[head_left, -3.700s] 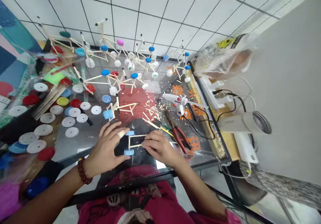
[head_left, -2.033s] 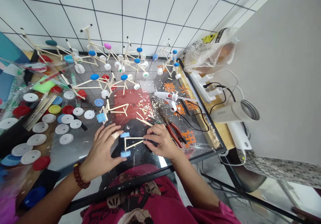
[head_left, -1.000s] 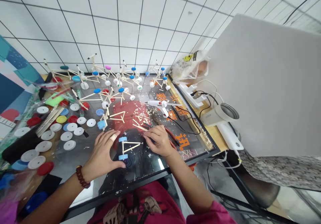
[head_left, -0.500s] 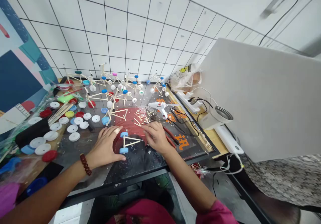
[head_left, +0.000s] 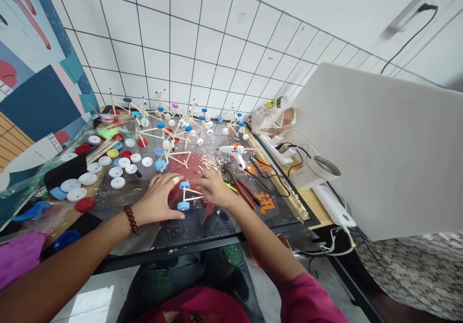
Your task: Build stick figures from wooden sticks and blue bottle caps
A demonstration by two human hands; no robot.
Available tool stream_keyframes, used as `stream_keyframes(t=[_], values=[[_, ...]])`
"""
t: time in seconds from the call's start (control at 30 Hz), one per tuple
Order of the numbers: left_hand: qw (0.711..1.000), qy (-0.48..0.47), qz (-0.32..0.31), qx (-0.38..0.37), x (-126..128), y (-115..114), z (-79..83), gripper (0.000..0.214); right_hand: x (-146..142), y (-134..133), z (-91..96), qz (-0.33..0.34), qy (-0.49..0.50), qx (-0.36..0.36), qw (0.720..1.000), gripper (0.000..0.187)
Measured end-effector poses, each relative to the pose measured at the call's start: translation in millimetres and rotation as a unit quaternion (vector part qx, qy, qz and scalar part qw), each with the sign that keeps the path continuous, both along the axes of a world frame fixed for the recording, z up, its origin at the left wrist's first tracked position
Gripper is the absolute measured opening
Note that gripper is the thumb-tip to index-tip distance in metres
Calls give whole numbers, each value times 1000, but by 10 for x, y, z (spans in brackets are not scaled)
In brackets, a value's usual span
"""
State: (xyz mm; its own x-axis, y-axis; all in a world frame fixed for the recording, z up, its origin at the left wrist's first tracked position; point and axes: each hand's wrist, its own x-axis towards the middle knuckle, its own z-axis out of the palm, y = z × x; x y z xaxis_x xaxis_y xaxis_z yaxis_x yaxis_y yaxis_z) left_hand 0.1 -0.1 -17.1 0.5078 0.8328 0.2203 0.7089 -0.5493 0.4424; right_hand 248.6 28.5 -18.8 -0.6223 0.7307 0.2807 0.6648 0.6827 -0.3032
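A small frame of thin wooden sticks with two blue bottle caps [head_left: 183, 195] lies on the glass table [head_left: 144, 236] between my hands. My left hand [head_left: 159, 201] rests on the glass just left of it, fingers curved around the two caps, a pale band on one finger. My right hand [head_left: 214, 189] sits at the frame's right end, fingers pinched on the stick tips. A bead bracelet [head_left: 130, 219] circles my left wrist.
Several finished stick-and-cap models [head_left: 170, 125] stand at the back by the tiled wall. Loose white, red and blue caps [head_left: 108, 166] lie at the left. A glue gun [head_left: 233, 150], red pliers [head_left: 242, 192], a power strip [head_left: 278, 149], a white cup [head_left: 314, 171] and a grey panel [head_left: 379, 154] are at the right.
The camera has tilted up and back, showing more wall. My hands stay at the small frame; the two sticks have come together into a triangle at the right end.
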Motion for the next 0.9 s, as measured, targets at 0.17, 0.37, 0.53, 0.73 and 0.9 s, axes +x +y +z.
stream_keyframes(t=[0.17, 0.37, 0.53, 0.73, 0.9], values=[[1000, 8, -5, -6, 2, -3, 7, 86, 64, -47, -5, -11, 43, 20, 999, 17], [999, 21, 7, -30, 26, -6, 28, 104, 31, -60, 40, -1, 25, -6, 1000, 14], [998, 38, 3, -39, 37, 0, 37, 99, 14, -58, 41, 8, 29, -19, 999, 16], [998, 31, 6, -45, 46, 4, 30, 96, 68, -52, 32, -21, 67, -44, 997, 22], [998, 20, 12, -56, 55, 3, 41, 101, 89, -77, 69, -11, 82, -84, 993, 18]])
